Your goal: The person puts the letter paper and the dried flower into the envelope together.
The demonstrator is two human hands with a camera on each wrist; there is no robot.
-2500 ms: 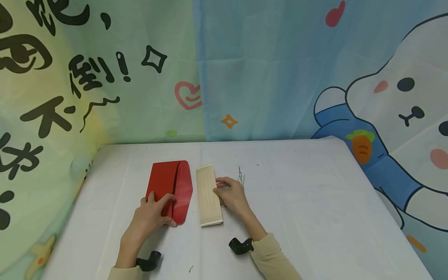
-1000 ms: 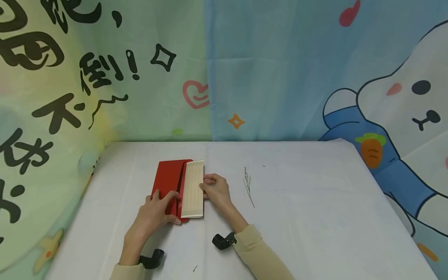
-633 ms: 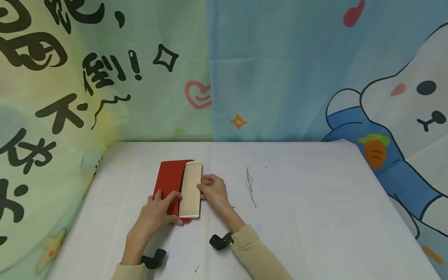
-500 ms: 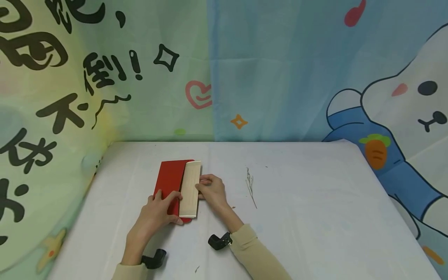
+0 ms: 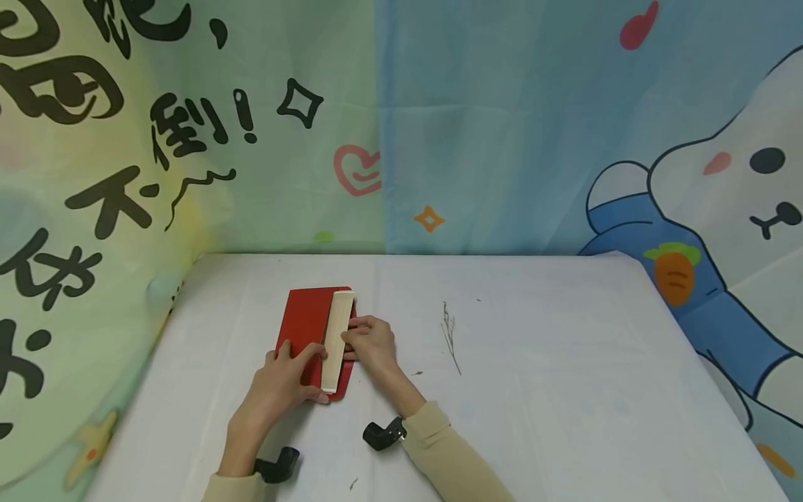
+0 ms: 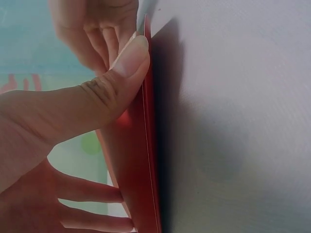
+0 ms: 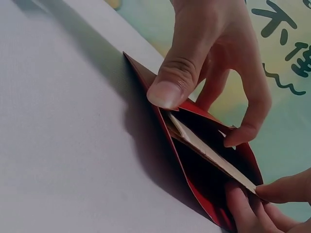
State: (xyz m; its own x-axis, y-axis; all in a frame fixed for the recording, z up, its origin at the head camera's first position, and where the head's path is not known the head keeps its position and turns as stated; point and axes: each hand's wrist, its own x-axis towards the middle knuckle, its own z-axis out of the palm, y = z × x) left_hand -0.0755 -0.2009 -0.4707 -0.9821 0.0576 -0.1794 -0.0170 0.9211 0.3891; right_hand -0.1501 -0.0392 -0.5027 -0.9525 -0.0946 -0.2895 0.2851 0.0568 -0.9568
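Observation:
A red paper envelope [image 5: 302, 314] lies on the white table, its flap side toward the right. A folded sheet of cream lined paper [image 5: 339, 324] is partly inside its mouth. My left hand [image 5: 274, 383] holds the envelope, thumb at the near edge and fingers on the front. In the right wrist view, the left hand's [image 7: 218, 43] bent finger is at the upper lip of the gaping mouth. My right hand [image 5: 373, 345] pinches the paper's outer edge between thumb and fingers. The left wrist view shows the envelope [image 6: 131, 170] edge-on, with the left thumb across it.
A dried sprig [image 5: 449, 335] lies right of the right hand on the table [image 5: 564, 390]. Small plant bits [image 5: 354, 482] are scattered about. Black wrist cameras [image 5: 384, 435] sit at both wrists. A printed cloth [image 5: 477, 139] hangs behind the table.
The right hand has carried the cream paper leftward from beside the envelope into its mouth, and a narrower strip now shows. The left hand has kept its hold on the envelope.

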